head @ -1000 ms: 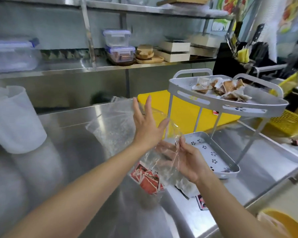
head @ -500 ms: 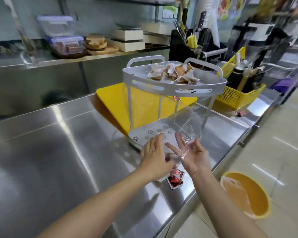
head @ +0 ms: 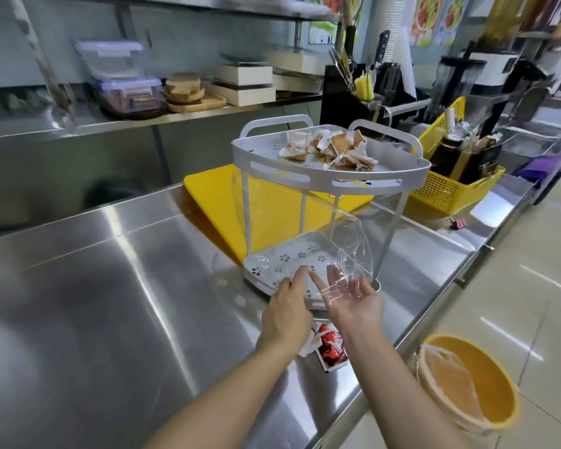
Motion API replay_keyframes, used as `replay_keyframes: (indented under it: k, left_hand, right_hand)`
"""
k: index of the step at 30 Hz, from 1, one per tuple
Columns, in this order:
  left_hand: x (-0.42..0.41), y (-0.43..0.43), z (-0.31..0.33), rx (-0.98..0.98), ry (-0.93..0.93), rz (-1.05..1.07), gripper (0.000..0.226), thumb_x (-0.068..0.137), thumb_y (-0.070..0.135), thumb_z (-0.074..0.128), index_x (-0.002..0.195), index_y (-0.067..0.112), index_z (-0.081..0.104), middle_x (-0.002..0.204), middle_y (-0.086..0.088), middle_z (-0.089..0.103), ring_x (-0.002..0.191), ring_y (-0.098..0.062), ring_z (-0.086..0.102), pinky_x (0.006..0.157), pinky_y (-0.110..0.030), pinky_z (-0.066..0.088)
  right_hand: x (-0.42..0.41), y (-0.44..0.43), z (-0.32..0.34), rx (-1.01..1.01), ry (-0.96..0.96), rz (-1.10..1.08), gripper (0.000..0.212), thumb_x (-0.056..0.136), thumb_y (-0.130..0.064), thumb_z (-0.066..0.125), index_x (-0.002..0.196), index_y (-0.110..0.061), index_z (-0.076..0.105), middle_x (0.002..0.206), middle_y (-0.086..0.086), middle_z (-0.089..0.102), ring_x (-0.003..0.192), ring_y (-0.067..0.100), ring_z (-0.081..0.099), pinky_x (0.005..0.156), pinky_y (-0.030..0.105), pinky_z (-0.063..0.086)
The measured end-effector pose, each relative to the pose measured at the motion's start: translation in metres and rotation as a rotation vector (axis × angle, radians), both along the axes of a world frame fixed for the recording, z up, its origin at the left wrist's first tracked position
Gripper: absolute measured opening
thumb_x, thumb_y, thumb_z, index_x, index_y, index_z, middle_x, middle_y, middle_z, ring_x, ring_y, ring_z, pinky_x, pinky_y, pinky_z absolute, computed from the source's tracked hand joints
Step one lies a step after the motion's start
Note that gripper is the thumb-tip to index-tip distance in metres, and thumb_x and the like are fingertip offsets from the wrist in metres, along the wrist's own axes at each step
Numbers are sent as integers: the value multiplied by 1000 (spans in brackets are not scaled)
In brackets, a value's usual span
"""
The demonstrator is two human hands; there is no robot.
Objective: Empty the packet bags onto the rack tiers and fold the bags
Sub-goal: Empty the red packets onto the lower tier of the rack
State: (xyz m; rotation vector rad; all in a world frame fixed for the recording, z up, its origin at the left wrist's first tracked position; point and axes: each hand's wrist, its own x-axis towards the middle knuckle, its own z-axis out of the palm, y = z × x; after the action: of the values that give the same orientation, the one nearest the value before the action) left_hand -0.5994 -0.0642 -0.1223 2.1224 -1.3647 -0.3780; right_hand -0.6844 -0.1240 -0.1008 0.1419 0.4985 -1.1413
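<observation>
Both hands are over the low tier of the rack. The right hand [head: 353, 296] is open, palm up, and the clear bag [head: 347, 254] lies across its fingers. The left hand [head: 287, 306] is palm down just beside it, with its fingers pressing the near edge of the bag. The bag stretches up and away from the hands, over the bottom tier [head: 285, 257], so its long way runs toward the rack. Brown packets [head: 331, 147] sit on the top tier [head: 331, 179]. Red packets [head: 329, 350] lie on the counter [head: 110, 303], right under the wrists. I think the right hand is best placed to fold the bag
</observation>
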Motion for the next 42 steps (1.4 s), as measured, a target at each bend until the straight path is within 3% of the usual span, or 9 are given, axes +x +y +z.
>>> replay_keyframes:
  k: [3,8,11,14,17,24,31,36,42]
  left_hand:
    - [18,-2,8,69,-279,-86,69,84,-1,46,142,29,24,134,-5,47,115,-29,52,84,-39,44]
    - [35,-19,28,102,-632,-266,60,85,-7,39,136,25,38,120,-9,55,101,-30,59,64,-34,39]
    - [39,-34,41,187,-753,-410,53,86,-6,41,130,23,46,115,-9,56,99,-31,59,63,-35,38]
    - [41,-48,50,222,-757,-596,50,90,2,41,132,28,45,121,-8,57,105,-32,58,64,-35,36]
    - [44,-55,51,206,-587,-642,53,88,2,42,129,34,41,120,-2,60,102,-28,60,66,-35,45]
    - [56,-46,43,56,-113,-213,70,66,62,66,122,25,46,126,11,56,116,-15,53,94,-35,42]
    - [81,-28,23,111,-39,-207,48,73,53,67,114,30,57,105,14,60,104,-11,57,94,-32,43]
    - [75,-34,10,121,-170,-242,41,88,39,56,127,27,55,123,7,62,110,-15,56,93,-29,39]
    - [93,-45,13,58,13,-176,29,94,35,48,115,27,66,87,14,56,90,-12,57,78,-28,40]
  right_hand:
    - [-8,-8,-2,32,257,31,26,94,-9,40,70,-7,49,66,10,59,73,23,57,99,55,41]
    - [-22,-16,-14,-60,1089,-31,27,85,-3,55,111,0,48,100,12,56,86,23,54,84,39,46]
    - [-36,-17,-19,-708,1743,-340,52,78,-30,63,123,-10,44,119,3,50,112,20,46,100,41,28]
    - [-35,-16,-16,-1509,1870,54,65,74,-64,54,124,-23,47,119,-9,54,116,5,40,94,25,18]
    - [-22,-23,-21,-1518,2115,433,67,80,-47,60,136,-20,36,128,-4,55,123,15,43,95,28,18]
    - [-10,-42,-2,-926,1843,262,23,88,-1,42,90,-1,65,91,15,72,77,29,61,63,32,40]
    - [-11,-62,-11,-718,1563,290,18,80,2,57,66,-10,60,63,7,59,64,23,52,59,30,38]
    - [0,-71,-17,-647,1462,308,15,79,-1,60,77,14,58,86,40,62,70,42,61,66,39,43]
    - [-6,-93,-14,-779,1481,524,16,82,-1,61,67,5,59,74,22,63,69,27,61,65,36,48]
